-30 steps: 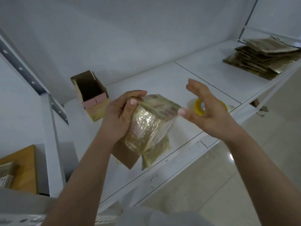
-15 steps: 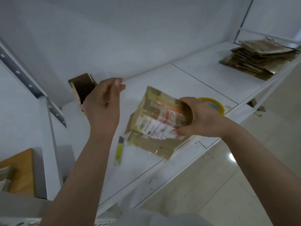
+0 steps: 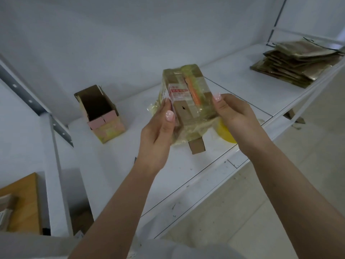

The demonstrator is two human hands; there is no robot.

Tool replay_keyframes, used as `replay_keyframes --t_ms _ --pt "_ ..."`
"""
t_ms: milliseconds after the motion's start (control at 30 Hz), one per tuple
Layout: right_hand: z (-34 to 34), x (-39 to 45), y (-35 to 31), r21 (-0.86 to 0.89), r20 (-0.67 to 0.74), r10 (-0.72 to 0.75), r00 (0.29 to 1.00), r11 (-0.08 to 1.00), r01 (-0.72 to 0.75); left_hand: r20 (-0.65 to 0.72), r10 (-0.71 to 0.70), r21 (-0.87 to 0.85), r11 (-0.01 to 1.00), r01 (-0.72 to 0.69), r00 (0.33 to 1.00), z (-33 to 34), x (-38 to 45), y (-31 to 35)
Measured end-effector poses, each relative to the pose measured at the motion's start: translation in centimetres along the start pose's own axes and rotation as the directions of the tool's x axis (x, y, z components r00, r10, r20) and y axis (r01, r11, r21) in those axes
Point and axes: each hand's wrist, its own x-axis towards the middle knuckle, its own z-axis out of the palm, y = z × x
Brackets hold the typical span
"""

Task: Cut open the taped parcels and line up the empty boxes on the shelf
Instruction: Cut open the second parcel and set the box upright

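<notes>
Head view looks down on a white shelf (image 3: 119, 165) that runs from the lower left toward the upper right of the frame. At the centre, both hands hold a taped parcel (image 3: 186, 98) between them, raised above the shelf surface. The left hand (image 3: 158, 135) grips the parcel's left side, thumb lying up along the front edge and fingers wrapped behind. The right hand (image 3: 235, 116) grips the right side, thumb pressed on the front face and the other fingers hidden behind the parcel. The parcel is wrapped in shiny clear tape, carries a white printed label with red marks, and a loose cardboard flap (image 3: 197, 147) hangs from its lower end. To the left of the hands, an open empty box (image 3: 100, 113) stands on the shelf, well apart from the parcel. A yellow tape roll (image 3: 226, 134) shows partly under the right wrist. At the upper right lies a stack of flattened packaging (image 3: 296, 66).
</notes>
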Motion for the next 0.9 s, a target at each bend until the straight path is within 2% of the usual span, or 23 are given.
replay_keyframes --t_ms 100,200,333,467,667,833,900 --pt "0.0 -0.2 -0.2 0.002 -0.027 -0.067 0.997 0.998 0.068 0.052 0.058 0.014 0.998 -0.059 0.997 -0.1 0.5 0.8" --pt "0.3 -0.2 -0.4 -0.025 -0.031 -0.138 0.990 0.990 0.137 0.074 0.058 -0.006 0.998 -0.058 0.996 0.2 1.0 1.6" --pt "0.5 -0.2 -0.1 -0.084 -0.004 -0.207 0.978 0.975 0.206 0.059 0.029 0.108 0.993 -0.036 0.998 0.1 1.4 1.6" --pt "0.4 -0.1 0.1 -0.077 -0.021 -0.245 0.969 0.967 0.242 0.067 0.059 0.146 0.987 -0.068 0.996 -0.1 1.7 1.1" --pt "1.3 -0.3 -0.1 -0.158 -0.170 -0.310 0.935 0.945 0.285 -0.082 0.136 0.217 0.969 -0.115 0.987 0.8 1.9 0.9" --pt "1.7 -0.2 0.0 -0.159 -0.238 -0.296 0.925 0.951 0.263 -0.091 0.140 0.189 0.974 -0.121 0.986 1.4 1.8 0.9" --pt "1.8 -0.3 0.2 -0.127 -0.248 -0.277 0.928 0.959 0.253 -0.135 0.142 0.218 0.970 -0.110 0.981 1.6 1.9 0.5"
